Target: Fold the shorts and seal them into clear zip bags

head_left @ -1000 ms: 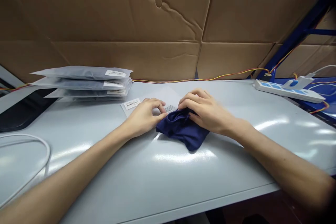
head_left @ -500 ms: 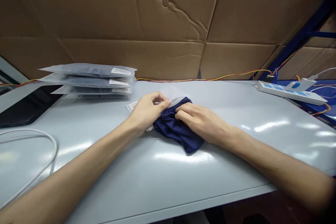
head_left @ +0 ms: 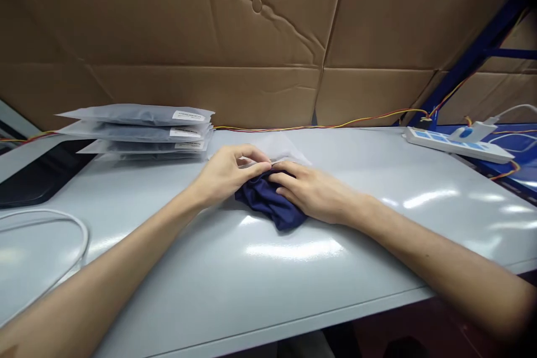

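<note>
A crumpled navy-blue piece of fabric (head_left: 274,204) lies at the middle of the table, in front of a frosted clear plastic bag (head_left: 289,148). My left hand (head_left: 230,173) pinches the bag's near edge between thumb and finger, right beside the fabric's upper side. My right hand (head_left: 316,190) comes from the right with its fingers curled over the fabric and holding it against the bag's edge. Both sets of fingertips nearly meet. How much of the fabric is inside the bag is hidden behind my hands.
Several filled frosted bags (head_left: 138,131) with white labels are stacked at the back left, near a black flat object (head_left: 37,179). A white cable (head_left: 79,224) loops at the left. A power strip (head_left: 457,144) stands at the right, and cardboard (head_left: 201,28) walls the back.
The fabric has moved up and left toward the bag's edge with my right hand. More of the bag shows behind my hands, while the white labelled papers by my left hand no longer show.
</note>
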Demonstrator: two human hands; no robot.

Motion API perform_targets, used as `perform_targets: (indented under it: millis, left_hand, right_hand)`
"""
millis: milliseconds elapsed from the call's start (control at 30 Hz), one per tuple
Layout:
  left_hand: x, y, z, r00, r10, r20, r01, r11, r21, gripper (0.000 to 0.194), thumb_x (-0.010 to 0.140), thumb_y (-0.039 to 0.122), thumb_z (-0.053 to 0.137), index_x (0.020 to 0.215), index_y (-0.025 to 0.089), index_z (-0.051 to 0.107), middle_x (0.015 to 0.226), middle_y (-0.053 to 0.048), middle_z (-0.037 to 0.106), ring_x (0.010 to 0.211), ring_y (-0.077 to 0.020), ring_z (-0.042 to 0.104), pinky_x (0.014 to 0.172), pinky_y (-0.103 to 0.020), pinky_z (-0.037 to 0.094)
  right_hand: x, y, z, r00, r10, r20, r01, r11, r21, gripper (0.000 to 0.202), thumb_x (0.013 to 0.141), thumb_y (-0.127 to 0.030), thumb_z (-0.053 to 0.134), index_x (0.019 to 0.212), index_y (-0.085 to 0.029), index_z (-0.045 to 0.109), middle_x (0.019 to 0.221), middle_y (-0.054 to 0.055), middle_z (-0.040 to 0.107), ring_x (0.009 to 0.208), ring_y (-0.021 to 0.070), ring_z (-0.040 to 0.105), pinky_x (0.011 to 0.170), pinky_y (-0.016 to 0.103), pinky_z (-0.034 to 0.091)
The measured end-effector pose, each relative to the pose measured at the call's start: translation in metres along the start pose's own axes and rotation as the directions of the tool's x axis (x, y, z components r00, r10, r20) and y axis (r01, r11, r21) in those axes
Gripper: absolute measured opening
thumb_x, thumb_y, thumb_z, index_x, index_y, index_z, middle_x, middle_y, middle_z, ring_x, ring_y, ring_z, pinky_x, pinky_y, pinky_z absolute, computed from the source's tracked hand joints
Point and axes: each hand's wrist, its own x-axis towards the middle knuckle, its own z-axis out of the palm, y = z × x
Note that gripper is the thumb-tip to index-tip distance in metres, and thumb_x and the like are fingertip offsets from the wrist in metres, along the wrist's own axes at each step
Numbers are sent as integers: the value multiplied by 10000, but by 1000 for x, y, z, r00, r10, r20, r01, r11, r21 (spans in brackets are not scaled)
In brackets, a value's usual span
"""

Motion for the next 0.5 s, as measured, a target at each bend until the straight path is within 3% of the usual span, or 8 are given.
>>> perform_targets:
  millis: [200,367,500]
  left_hand:
    - [1,-10,-5,989,-46,-137,97,912,399,193,852,392,584,821,223,672,848,-35,752,775,-227,680,760,-360,515]
    - [0,-11,-3,990,5,-139,61,879,472,149,867,337,549,801,228,627,814,-31,730,732,-214,658,697,-342,490]
    - [-2,-9,1,987,87,-138,-8,870,493,143,895,301,508,818,229,605,853,-35,702,771,-203,642,724,-341,486]
  right_hand:
    - [-2,4,-1,995,98,-18,-100,988,-115,582,1027,-540,430,1412,-122,555,1456,204,563,1254,346,597,1065,540,487]
    - [0,-7,-1,983,184,-20,-184,967,-174,685,985,-645,451,1339,-77,598,1317,224,661,1233,371,606,1086,533,461]
    - [0,-10,0,992,123,-32,-127,973,-191,713,996,-613,452,1521,-131,437,1490,225,526,1303,382,556,1053,541,484]
